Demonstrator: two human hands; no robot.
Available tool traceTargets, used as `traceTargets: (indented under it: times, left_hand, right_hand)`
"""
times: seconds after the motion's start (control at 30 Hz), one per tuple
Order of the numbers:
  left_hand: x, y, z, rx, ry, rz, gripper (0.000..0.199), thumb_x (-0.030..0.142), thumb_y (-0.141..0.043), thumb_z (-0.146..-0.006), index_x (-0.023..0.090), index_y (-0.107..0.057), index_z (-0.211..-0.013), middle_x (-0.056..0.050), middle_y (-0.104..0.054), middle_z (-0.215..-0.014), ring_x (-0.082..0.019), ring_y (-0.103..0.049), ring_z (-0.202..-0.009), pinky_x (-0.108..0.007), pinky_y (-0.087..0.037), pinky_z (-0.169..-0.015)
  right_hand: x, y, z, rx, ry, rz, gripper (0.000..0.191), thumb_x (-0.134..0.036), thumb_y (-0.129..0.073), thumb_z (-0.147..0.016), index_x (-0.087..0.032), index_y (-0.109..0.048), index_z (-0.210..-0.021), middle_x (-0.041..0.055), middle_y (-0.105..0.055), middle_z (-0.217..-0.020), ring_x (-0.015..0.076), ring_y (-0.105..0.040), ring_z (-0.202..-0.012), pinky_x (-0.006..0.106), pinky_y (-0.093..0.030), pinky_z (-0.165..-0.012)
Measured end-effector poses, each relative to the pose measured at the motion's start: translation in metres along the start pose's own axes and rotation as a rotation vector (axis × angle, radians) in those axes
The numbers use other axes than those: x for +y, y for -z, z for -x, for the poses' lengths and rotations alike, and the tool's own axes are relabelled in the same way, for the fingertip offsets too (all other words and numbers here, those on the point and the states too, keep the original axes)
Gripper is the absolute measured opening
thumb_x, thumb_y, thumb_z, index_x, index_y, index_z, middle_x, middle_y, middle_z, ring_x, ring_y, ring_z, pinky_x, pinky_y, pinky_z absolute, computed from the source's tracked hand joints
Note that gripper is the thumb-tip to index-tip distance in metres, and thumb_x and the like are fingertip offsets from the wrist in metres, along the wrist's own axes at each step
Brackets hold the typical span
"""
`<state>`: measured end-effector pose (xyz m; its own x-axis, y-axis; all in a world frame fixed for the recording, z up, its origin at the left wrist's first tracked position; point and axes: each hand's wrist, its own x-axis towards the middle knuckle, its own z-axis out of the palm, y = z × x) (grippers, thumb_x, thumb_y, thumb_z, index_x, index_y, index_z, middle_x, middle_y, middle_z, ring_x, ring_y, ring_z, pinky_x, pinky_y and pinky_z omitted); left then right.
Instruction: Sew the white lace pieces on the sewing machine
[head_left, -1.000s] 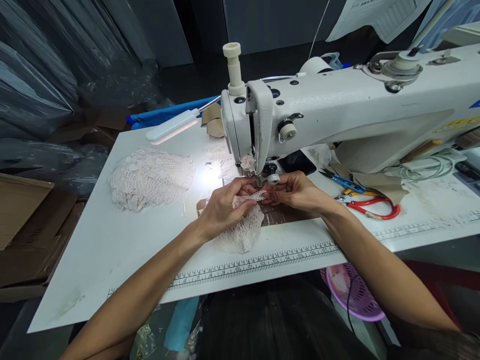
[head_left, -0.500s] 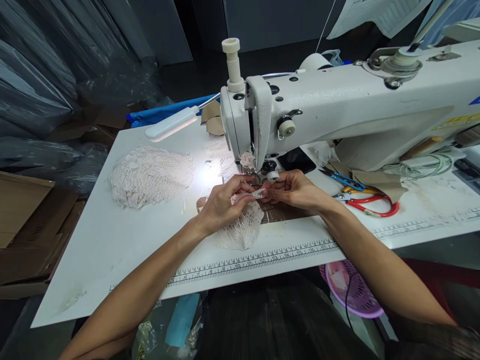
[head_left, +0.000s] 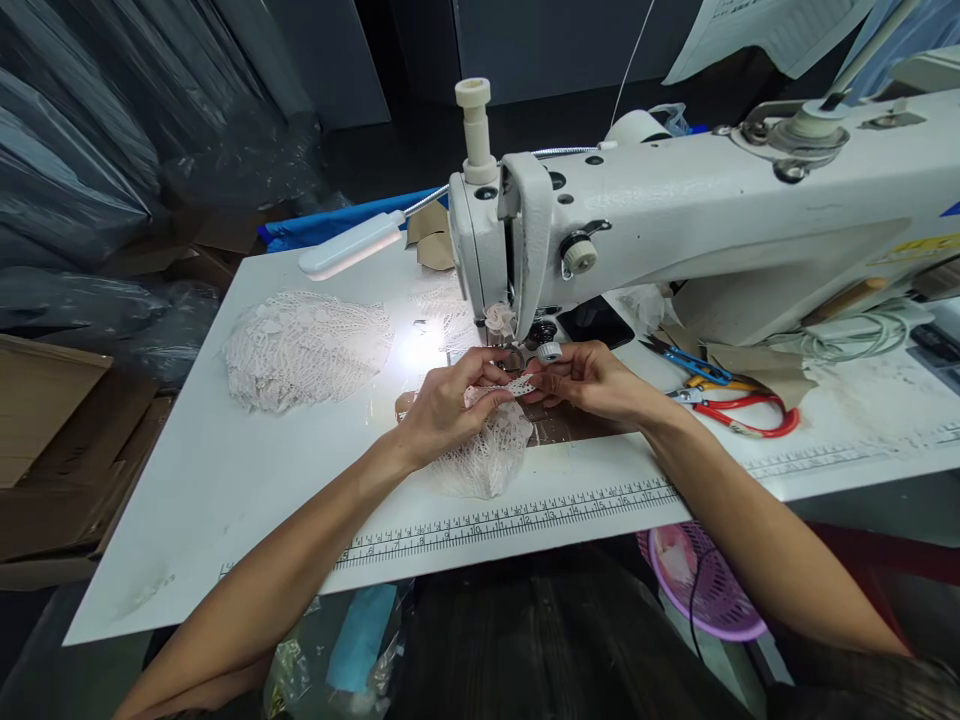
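Note:
A piece of pale pink lace fabric (head_left: 489, 455) hangs from my fingers onto the table, just in front of the sewing machine (head_left: 637, 220). My left hand (head_left: 454, 405) pinches the lace's upper edge between thumb and fingers. On the other side my right hand (head_left: 589, 382) is closed on the right end of that same edge, close beside the machine's foot. Under the needle area, partly hidden by my fingers, is more pale fabric. A ruffled pink scrap (head_left: 500, 319) sits against the machine head.
A heap of pale lace pieces (head_left: 304, 350) lies on the left of the white table (head_left: 225, 500). A lamp (head_left: 352, 246) shines there. To the right are blue thread snips (head_left: 694, 365), red-handled scissors (head_left: 750, 412) and a black phone (head_left: 596, 322). A purple basket (head_left: 709, 595) stands below.
The view has shifted slightly. Both hands keep their hold on the lace, and its upper edge between the fingers shows a little more plainly.

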<state>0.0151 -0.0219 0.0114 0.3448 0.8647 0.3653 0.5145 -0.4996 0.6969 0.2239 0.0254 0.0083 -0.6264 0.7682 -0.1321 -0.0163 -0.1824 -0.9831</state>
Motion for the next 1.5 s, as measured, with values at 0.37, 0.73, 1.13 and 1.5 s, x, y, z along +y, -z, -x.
traceTargets:
  times: [0.37, 0.73, 1.13, 1.5]
  left_hand:
    - [0.005, 0.001, 0.0, -0.015, 0.171, 0.14, 0.039, 0.029, -0.065, -0.085, 0.017, -0.051, -0.119, -0.005, -0.073, -0.094, -0.018, -0.071, -0.085, -0.03, -0.06, -0.075]
    - [0.014, -0.002, -0.003, 0.014, 0.404, 0.366, 0.04, 0.034, -0.07, -0.081, 0.016, -0.054, -0.113, -0.006, -0.073, -0.083, -0.015, -0.069, -0.071, -0.025, -0.057, -0.06]
    - [0.014, 0.003, -0.008, -0.029, 0.561, 0.544, 0.045, 0.028, -0.078, -0.073, 0.014, -0.057, -0.11, -0.002, -0.071, -0.074, -0.01, -0.064, -0.061, -0.02, -0.051, -0.056]
    - [0.01, 0.0, -0.008, -0.035, 0.564, 0.504, 0.046, 0.031, -0.078, -0.071, 0.014, -0.058, -0.109, -0.004, -0.072, -0.076, -0.013, -0.067, -0.062, -0.022, -0.054, -0.054]
  right_hand:
    - [-0.003, 0.0, 0.002, -0.007, -0.027, 0.023, 0.02, -0.029, -0.077, -0.074, -0.017, -0.066, -0.085, 0.0034, -0.073, -0.08, 0.0184, -0.071, -0.079, 0.028, -0.058, -0.07]
    - [0.001, 0.001, 0.003, -0.068, -0.02, -0.023, 0.026, -0.027, -0.077, -0.074, -0.015, -0.067, -0.094, 0.004, -0.073, -0.082, 0.0176, -0.071, -0.08, 0.032, -0.059, -0.079]
    - [-0.009, 0.003, 0.004, -0.163, -0.158, -0.051, 0.026, -0.039, -0.061, -0.09, -0.015, -0.069, -0.087, 0.0082, -0.074, -0.084, 0.0178, -0.072, -0.084, 0.024, -0.06, -0.07]
    - [-0.004, 0.006, 0.001, -0.084, -0.168, -0.008, 0.026, -0.035, -0.08, -0.074, -0.014, -0.071, -0.087, 0.0064, -0.073, -0.078, 0.019, -0.072, -0.078, 0.023, -0.061, -0.063]
